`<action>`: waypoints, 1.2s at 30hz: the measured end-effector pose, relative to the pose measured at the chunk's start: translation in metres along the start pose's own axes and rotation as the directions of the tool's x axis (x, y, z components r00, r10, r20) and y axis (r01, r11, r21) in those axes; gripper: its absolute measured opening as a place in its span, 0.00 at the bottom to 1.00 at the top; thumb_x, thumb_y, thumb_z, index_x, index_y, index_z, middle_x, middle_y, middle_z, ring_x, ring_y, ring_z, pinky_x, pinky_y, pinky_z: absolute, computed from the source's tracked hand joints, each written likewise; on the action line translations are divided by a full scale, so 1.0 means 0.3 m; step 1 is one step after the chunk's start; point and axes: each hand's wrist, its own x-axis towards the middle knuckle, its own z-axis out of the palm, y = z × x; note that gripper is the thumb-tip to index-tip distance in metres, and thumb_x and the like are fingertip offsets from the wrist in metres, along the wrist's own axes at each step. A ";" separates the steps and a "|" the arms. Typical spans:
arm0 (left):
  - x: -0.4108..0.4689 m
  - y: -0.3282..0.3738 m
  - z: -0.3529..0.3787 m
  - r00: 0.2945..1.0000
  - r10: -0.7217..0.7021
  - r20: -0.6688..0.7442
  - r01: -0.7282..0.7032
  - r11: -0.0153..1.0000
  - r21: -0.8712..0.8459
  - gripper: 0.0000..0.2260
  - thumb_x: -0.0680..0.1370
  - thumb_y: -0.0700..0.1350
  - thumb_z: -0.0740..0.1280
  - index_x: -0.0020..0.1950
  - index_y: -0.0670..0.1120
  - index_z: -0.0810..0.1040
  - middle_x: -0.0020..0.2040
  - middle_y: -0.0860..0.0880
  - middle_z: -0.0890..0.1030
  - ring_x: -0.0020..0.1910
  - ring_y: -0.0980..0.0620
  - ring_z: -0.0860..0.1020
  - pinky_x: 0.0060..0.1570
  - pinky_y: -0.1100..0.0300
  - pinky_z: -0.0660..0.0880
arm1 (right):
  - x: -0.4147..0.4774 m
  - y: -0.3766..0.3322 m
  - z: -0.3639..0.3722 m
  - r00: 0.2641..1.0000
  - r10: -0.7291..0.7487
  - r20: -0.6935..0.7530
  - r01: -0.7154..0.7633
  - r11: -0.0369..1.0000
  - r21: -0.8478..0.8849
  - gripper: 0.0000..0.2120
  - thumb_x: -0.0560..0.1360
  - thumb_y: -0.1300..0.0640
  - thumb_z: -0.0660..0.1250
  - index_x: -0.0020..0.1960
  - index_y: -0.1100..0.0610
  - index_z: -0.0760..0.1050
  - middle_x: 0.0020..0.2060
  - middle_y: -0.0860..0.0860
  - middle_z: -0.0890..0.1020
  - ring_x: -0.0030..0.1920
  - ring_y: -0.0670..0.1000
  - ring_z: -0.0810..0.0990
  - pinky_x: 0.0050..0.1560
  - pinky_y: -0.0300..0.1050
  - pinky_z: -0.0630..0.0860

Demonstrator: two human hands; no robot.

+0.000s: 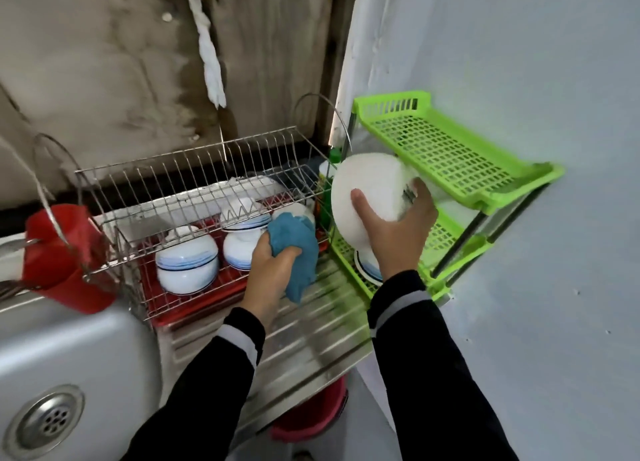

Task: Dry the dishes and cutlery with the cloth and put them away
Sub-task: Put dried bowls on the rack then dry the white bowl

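Cloth point(298, 249), blue and bunched, fills my left grip point(273, 266), fingers curled round it, just above the ribbed steel counter point(311, 332) and close against the front of the wire dish rack point(194, 169). My right grip point(398, 232) holds a white bowl point(370, 197) tilted on edge, thumb pressed on its near face and fingers wrapped round the far rim; it is blurred, so I cannot tell which side faces me. It hangs at the open front of the green plastic shelf point(450, 149), below the top tier and above the lower one, where a banded bowl point(367, 266) sits. Inside the wire rack, over a red tray point(194, 304), more dishes lie overturned: a left bowl point(187, 266) and a middle bowl point(242, 249) just beside the cloth, with others behind. A red cup point(62, 252) hangs at the rack's left end, above the sink point(69, 356). A red bucket point(311, 415) stands below the counter's edge.
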 end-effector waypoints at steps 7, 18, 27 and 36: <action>0.052 -0.037 0.025 0.999 0.039 -0.009 -0.038 0.995 0.088 0.18 0.79 0.33 0.64 0.58 0.56 0.74 0.52 0.54 0.81 0.50 0.56 0.79 0.51 0.55 0.77 | 0.183 0.040 -0.014 0.997 0.081 0.008 -0.066 0.859 -0.508 0.53 0.63 0.26 0.71 0.76 0.58 0.61 0.74 0.62 0.64 0.74 0.65 0.60 0.71 0.62 0.63; 0.030 -0.091 0.020 0.973 -0.076 -0.216 0.076 0.997 -0.007 0.15 0.78 0.33 0.66 0.61 0.47 0.74 0.48 0.49 0.81 0.44 0.51 0.80 0.39 0.60 0.78 | 0.149 0.120 0.037 0.960 -0.279 -0.007 0.215 0.755 -0.619 0.39 0.73 0.35 0.64 0.73 0.61 0.66 0.71 0.67 0.67 0.73 0.71 0.61 0.73 0.70 0.48; -0.111 -0.096 -0.173 0.927 -0.082 -0.366 0.055 0.995 -0.083 0.17 0.77 0.33 0.66 0.62 0.50 0.73 0.54 0.47 0.81 0.49 0.51 0.79 0.45 0.58 0.77 | -0.171 0.220 0.164 0.733 -0.612 0.298 0.673 0.717 -0.184 0.20 0.73 0.54 0.63 0.60 0.65 0.76 0.62 0.63 0.77 0.66 0.66 0.71 0.67 0.67 0.67; -0.448 -0.071 -0.559 0.837 0.077 -0.541 -0.059 0.997 0.050 0.17 0.77 0.34 0.66 0.63 0.49 0.71 0.50 0.54 0.79 0.47 0.57 0.78 0.38 0.69 0.75 | -0.636 0.165 0.268 0.524 -0.411 0.746 0.710 0.695 -0.116 0.28 0.75 0.43 0.56 0.68 0.59 0.72 0.62 0.57 0.78 0.65 0.62 0.73 0.66 0.62 0.69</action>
